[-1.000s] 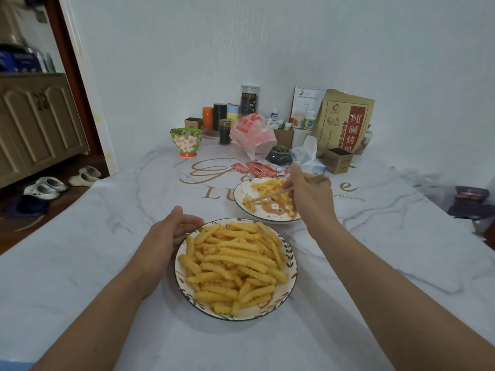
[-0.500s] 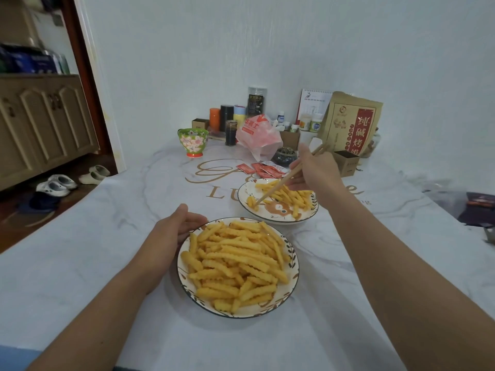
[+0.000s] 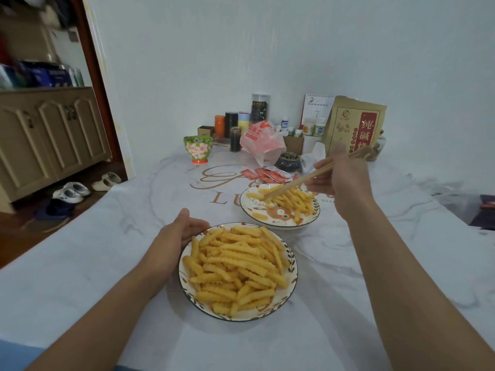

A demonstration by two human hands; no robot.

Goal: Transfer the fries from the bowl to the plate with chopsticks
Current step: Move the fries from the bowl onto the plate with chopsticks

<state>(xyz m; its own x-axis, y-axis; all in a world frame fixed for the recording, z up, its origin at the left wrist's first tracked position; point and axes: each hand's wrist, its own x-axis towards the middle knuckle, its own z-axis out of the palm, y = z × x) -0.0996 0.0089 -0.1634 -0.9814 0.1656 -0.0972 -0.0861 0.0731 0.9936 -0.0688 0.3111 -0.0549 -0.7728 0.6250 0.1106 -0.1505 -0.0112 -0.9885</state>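
A near bowl (image 3: 292,274) with a leaf-patterned rim is heaped with crinkle-cut fries (image 3: 235,266). Behind it, to the right, a plate (image 3: 250,210) with an animal picture holds a smaller spread of fries (image 3: 292,200). My right hand (image 3: 345,180) grips a pair of wooden chopsticks (image 3: 302,179) above the plate's right side. Their tips reach down-left to the fries at the plate's back left. My left hand (image 3: 174,242) rests against the bowl's left rim, its fingers loosely curved along it.
At the table's far end stand a flowered cup (image 3: 198,149), several tins and jars (image 3: 235,124), a pink plastic bag (image 3: 263,141), red sauce packets (image 3: 267,175), a dark pot (image 3: 288,162) and a brown paper bag (image 3: 353,124). Shoes (image 3: 72,192) lie on the floor at left.
My right hand has risen and moved right, away from the plate's middle, swinging the chopsticks to a flatter slant. The left hand and bowl have stayed in place.
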